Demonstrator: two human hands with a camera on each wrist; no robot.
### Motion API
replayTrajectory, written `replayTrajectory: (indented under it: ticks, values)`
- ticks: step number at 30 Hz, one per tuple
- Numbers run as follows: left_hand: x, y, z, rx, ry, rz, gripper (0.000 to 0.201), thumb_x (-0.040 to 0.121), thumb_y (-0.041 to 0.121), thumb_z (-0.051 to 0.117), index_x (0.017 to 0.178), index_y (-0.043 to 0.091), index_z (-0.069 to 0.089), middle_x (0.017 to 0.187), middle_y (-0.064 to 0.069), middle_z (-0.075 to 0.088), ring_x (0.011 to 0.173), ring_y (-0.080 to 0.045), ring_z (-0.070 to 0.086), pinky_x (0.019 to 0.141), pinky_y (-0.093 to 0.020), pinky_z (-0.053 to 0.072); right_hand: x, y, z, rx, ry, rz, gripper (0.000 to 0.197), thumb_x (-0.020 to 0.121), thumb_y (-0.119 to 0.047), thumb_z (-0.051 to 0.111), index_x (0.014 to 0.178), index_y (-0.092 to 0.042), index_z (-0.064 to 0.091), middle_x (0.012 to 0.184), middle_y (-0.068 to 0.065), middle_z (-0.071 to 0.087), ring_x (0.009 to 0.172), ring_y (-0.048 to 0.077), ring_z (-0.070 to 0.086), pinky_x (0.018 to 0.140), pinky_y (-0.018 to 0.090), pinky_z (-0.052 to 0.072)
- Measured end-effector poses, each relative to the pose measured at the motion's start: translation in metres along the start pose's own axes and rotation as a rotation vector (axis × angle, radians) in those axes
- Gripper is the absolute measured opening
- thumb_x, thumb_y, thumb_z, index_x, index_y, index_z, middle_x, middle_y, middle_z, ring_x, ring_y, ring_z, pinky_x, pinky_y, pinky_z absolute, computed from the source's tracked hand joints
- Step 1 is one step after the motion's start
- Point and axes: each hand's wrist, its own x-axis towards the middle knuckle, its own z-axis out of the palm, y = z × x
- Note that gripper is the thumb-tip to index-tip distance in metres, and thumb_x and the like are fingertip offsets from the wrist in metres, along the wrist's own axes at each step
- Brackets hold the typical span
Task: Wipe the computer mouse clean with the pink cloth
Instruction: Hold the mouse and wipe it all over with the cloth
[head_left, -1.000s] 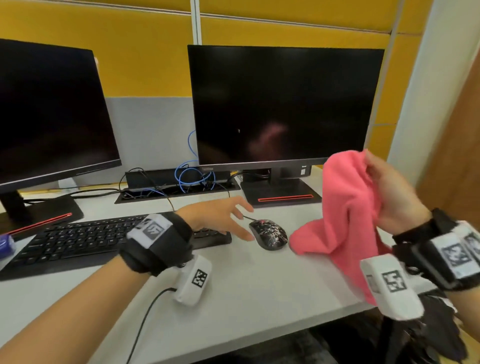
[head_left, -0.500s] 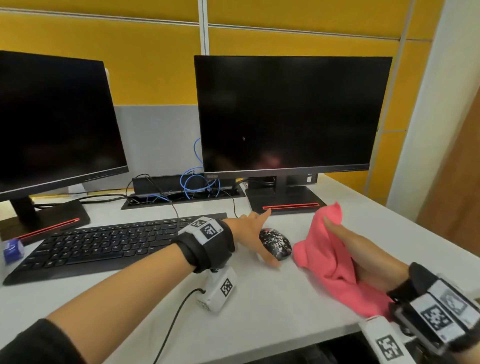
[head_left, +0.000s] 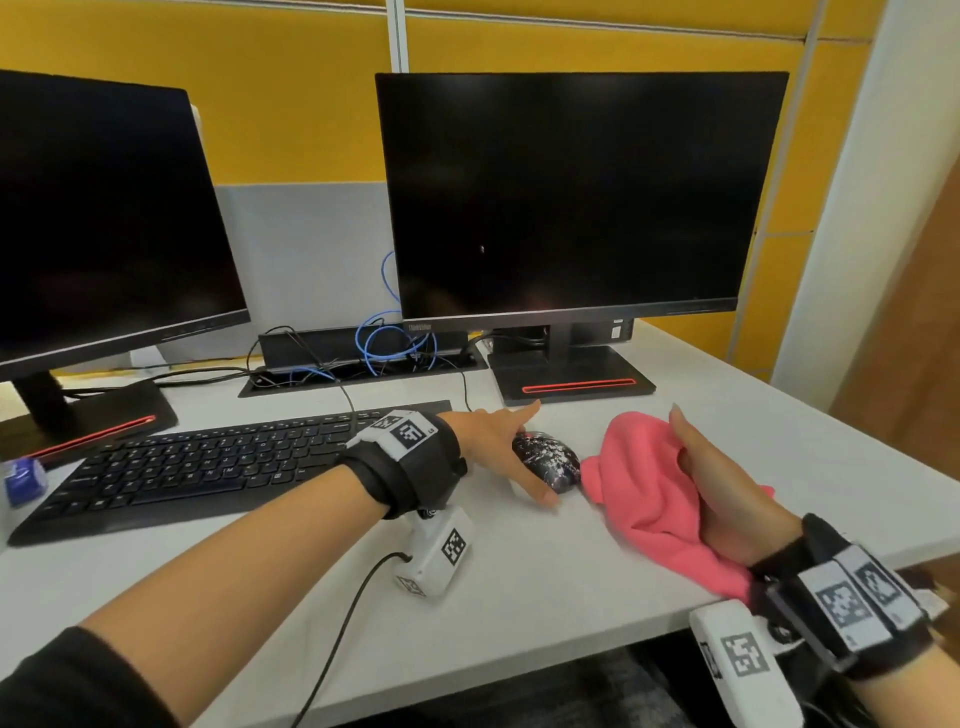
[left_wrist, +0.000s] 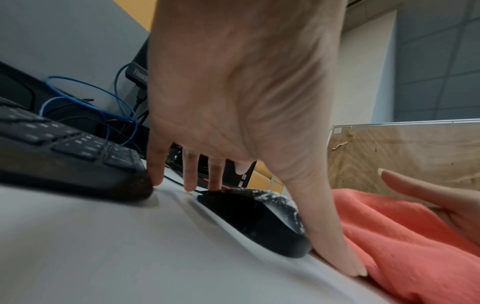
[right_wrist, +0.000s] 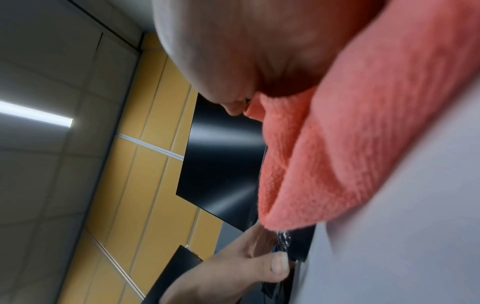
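Note:
The black computer mouse (head_left: 550, 460), speckled with white, lies on the white desk (head_left: 519, 597) in front of the right monitor. My left hand (head_left: 496, 436) is spread over it with straight fingers. The thumb touches the desk at its near end and the fingertips reach down at its far end (left_wrist: 249, 216). The pink cloth (head_left: 639, 478) lies bunched just right of the mouse, touching it. My right hand (head_left: 717, 488) rests on the cloth with fingers stretched forward, cloth gathered against the palm and thumb (right_wrist: 324, 154).
A black keyboard (head_left: 208, 462) sits left of the mouse, almost touching my left fingers. Two dark monitors (head_left: 571, 197) (head_left: 104, 223) stand behind, with a cable tray and blue cables (head_left: 395, 343) between. A small blue object (head_left: 23, 480) is far left. The desk's front edge is under my right wrist.
My right hand came down from the air and laid the pink cloth on the desk beside the mouse. My left hand slid forward and settled over the mouse.

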Motion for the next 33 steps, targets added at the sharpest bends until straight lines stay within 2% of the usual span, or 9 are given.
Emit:
replayTrajectory:
  ticks: [2, 4, 7, 18, 20, 22, 24, 28, 33]
  values:
    - [0.000, 0.002, 0.003, 0.032, 0.007, -0.001, 0.126, 0.066, 0.064, 0.077, 0.155, 0.033, -0.006, 0.162, 0.002, 0.022, 0.147, -0.024, 0.025, 0.121, -0.042, 0.021, 0.001, 0.002, 0.000, -0.033, 0.019, -0.018, 0.057, 0.097, -0.056, 0.033, 0.087, -0.006, 0.058, 0.087, 0.016, 0.065, 0.078, 0.023, 0.064, 0.076, 0.035, 0.049]
    - [0.000, 0.004, 0.005, 0.054, 0.016, -0.006, 0.128, 0.065, 0.067, 0.076, 0.155, 0.033, -0.008, 0.163, 0.000, 0.019, 0.147, -0.025, 0.023, 0.121, -0.043, 0.020, 0.000, 0.002, 0.005, -0.072, 0.052, 0.003, 0.059, 0.096, -0.059, 0.036, 0.092, -0.008, 0.063, 0.094, 0.017, 0.068, 0.088, 0.026, 0.065, 0.088, 0.039, 0.048]
    - [0.002, 0.006, 0.007, 0.079, 0.025, -0.015, 0.129, 0.065, 0.069, 0.075, 0.154, 0.032, -0.011, 0.162, -0.001, 0.019, 0.147, -0.025, 0.024, 0.121, -0.043, 0.020, 0.002, 0.003, 0.008, -0.102, 0.081, 0.009, 0.060, 0.094, -0.063, 0.037, 0.087, -0.010, 0.065, 0.091, 0.016, 0.067, 0.090, 0.028, 0.063, 0.094, 0.042, 0.044]
    - [0.004, 0.011, 0.011, 0.101, 0.090, -0.027, 0.134, 0.062, 0.068, 0.078, 0.153, 0.033, -0.014, 0.161, -0.006, 0.024, 0.144, -0.031, 0.029, 0.118, -0.046, 0.025, 0.005, 0.003, 0.008, -0.161, 0.161, 0.083, 0.052, 0.097, -0.060, 0.034, 0.098, -0.016, 0.061, 0.093, 0.014, 0.068, 0.084, 0.025, 0.064, 0.070, 0.033, 0.047]
    - [0.003, 0.013, 0.012, 0.083, 0.099, -0.019, 0.133, 0.063, 0.066, 0.078, 0.153, 0.033, -0.014, 0.160, -0.007, 0.027, 0.143, -0.031, 0.032, 0.117, -0.046, 0.027, 0.004, 0.000, 0.011, -0.164, 0.150, 0.083, 0.057, 0.095, -0.063, 0.034, 0.107, -0.014, 0.061, 0.099, 0.015, 0.068, 0.091, 0.028, 0.065, 0.078, 0.036, 0.049]
    - [0.001, 0.014, 0.011, 0.056, 0.103, -0.005, 0.132, 0.064, 0.061, 0.080, 0.154, 0.032, -0.013, 0.158, -0.008, 0.030, 0.141, -0.031, 0.035, 0.117, -0.045, 0.028, 0.007, -0.004, 0.012, -0.160, 0.169, 0.104, 0.069, 0.091, -0.069, 0.037, 0.121, -0.012, 0.059, 0.115, 0.019, 0.066, 0.104, 0.034, 0.063, 0.095, 0.044, 0.047]
    - [-0.003, 0.012, 0.010, 0.030, 0.109, 0.016, 0.134, 0.063, 0.057, 0.083, 0.154, 0.032, -0.012, 0.157, -0.008, 0.030, 0.141, -0.030, 0.035, 0.117, -0.045, 0.029, 0.013, -0.008, 0.010, -0.148, 0.165, 0.122, 0.071, 0.091, -0.068, 0.036, 0.123, -0.009, 0.059, 0.117, 0.021, 0.065, 0.105, 0.035, 0.062, 0.101, 0.045, 0.044]
    - [-0.017, 0.001, 0.006, -0.038, 0.129, 0.087, 0.138, 0.061, 0.046, 0.089, 0.154, 0.033, -0.010, 0.154, -0.007, 0.029, 0.140, -0.025, 0.034, 0.117, -0.038, 0.029, 0.025, -0.020, 0.013, -0.169, 0.120, 0.119, 0.055, 0.104, -0.045, 0.024, 0.088, -0.006, 0.059, 0.084, 0.017, 0.061, 0.075, 0.027, 0.057, 0.070, 0.032, 0.044]
    - [-0.040, -0.026, -0.002, -0.091, 0.202, 0.173, 0.139, 0.059, 0.043, 0.091, 0.154, 0.037, -0.010, 0.143, -0.002, 0.034, 0.134, -0.019, 0.037, 0.116, -0.034, 0.030, 0.037, -0.041, 0.034, -0.083, 0.070, 0.040, 0.044, 0.100, -0.043, 0.034, 0.074, -0.013, 0.052, 0.061, 0.008, 0.045, 0.054, 0.021, 0.046, 0.048, 0.022, 0.041]
